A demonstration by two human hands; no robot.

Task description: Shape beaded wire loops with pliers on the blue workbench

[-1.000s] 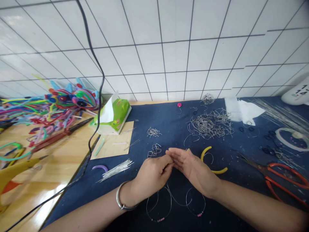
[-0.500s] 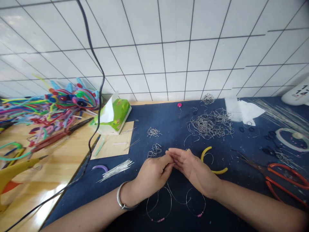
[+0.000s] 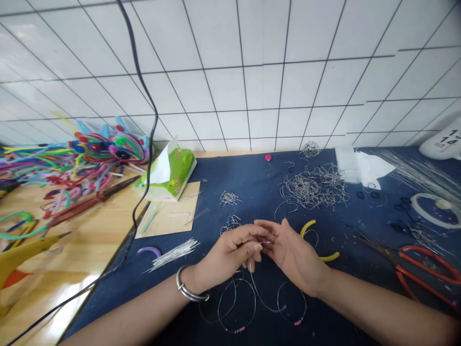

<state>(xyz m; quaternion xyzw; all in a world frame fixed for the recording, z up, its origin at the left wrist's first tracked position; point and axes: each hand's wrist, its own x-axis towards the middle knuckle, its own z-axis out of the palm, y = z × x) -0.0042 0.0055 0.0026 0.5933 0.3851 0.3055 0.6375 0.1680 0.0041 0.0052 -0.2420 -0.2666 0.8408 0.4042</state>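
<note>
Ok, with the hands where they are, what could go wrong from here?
The thin wire hanging from the left hand appears to cross a beaded wire loop, so it might snag and drag it. A small pile of bent wires lies just beyond the left knuckles, which could scatter it. The tiny glinting piece by the right hand could easily slip.

The white container (image 3: 438, 145) near the far right corner of the dark blue cloth (image 3: 230, 169) bears dark numerals: "14" is legible; above it stands a "1" followed by a digit cut by the view's edge. Small print beneath is unreadable.
</note>
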